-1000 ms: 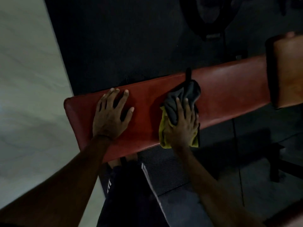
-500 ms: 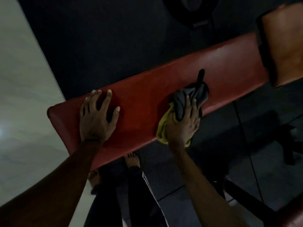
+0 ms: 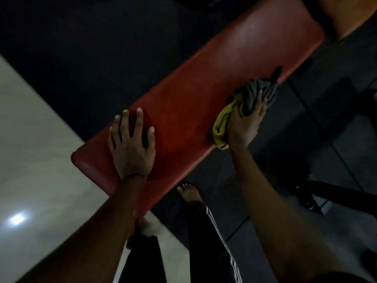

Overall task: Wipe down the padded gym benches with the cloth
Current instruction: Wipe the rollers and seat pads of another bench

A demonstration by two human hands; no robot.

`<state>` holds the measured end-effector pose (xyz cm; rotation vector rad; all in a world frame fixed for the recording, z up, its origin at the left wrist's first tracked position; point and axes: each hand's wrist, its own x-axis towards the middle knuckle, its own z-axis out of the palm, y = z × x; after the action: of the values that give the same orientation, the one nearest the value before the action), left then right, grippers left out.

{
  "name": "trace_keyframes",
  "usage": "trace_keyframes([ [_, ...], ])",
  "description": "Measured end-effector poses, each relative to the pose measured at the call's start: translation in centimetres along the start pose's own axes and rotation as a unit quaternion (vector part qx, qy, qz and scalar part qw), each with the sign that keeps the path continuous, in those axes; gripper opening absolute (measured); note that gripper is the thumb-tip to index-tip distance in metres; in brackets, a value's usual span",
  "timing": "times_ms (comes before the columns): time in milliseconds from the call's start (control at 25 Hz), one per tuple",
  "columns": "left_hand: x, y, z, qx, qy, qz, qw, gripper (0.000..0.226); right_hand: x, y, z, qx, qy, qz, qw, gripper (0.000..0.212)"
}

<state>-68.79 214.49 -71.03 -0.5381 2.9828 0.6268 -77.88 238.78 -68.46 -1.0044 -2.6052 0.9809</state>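
A long red padded bench (image 3: pixel 195 94) runs diagonally from lower left to upper right. My left hand (image 3: pixel 131 146) lies flat on its near end with the fingers spread. Farther along, at the bench's near edge, my right hand (image 3: pixel 245 121) presses a bunched yellow and dark grey cloth (image 3: pixel 253 92) onto the pad, fingers laid over it. Part of the cloth hangs over the edge.
A second, orange-brown pad (image 3: pixel 344 13) stands at the top right, past the bench's far end. Dark rubber flooring (image 3: pixel 102 48) lies beyond the bench, pale tiles (image 3: pixel 30 139) at the left. My bare feet (image 3: pixel 189 193) stand under the bench's near edge. A black frame bar (image 3: pixel 336 195) crosses at right.
My right hand has slid the cloth along the near edge toward the bench's far end. The left hand stays flat on the near end. The view has tilted and swung.
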Motion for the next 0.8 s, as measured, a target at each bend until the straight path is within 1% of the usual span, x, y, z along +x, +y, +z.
trace_keyframes([
  [160, -0.3, -0.6, 0.3, -0.002, 0.014, 0.03, 0.999, 0.058, -9.8, 1.9, 0.7, 0.058, -0.028, 0.033, 0.997, 0.075],
  [280, -0.3, -0.7, 0.5, -0.011, 0.029, 0.065, 0.997, 0.059, -14.4, 3.0, 0.8, 0.139, -0.034, 0.057, 0.988, 0.075],
  [360, -0.2, -1.0, 0.3, -0.011, 0.021, 0.091, 0.996, 0.059, -14.4, 3.0, 0.7, 0.176, -0.035, 0.057, 0.982, 0.073],
  [440, -0.3, -1.2, 0.3, -0.007, 0.012, 0.142, 0.99, 0.056, -13.0, 2.6, 0.8, 0.191, -0.02, 0.057, 0.98, 0.072],
  [520, -0.7, -1.3, 0.5, -0.01, -0.006, 0.229, 0.973, 0.052, -11.0, 2.2, 0.7, 0.229, 0.008, 0.099, 0.968, 0.069],
  [560, -0.8, -1.2, 0.6, -0.011, -0.009, 0.259, 0.966, 0.051, -10.1, 2.1, 0.6, 0.251, 0.017, 0.125, 0.96, 0.067],
  [680, -0.5, -1.3, 0.8, -0.014, 0.002, 0.275, 0.961, 0.049, -10.7, 2.2, 0.5, 0.293, 0.013, 0.154, 0.944, 0.065],
  [800, -0.2, -1.9, 0.9, -0.032, 0.01, 0.273, 0.962, 0.048, -16.1, 2.7, 1.1, 0.327, -0.003, 0.146, 0.934, 0.066],
])
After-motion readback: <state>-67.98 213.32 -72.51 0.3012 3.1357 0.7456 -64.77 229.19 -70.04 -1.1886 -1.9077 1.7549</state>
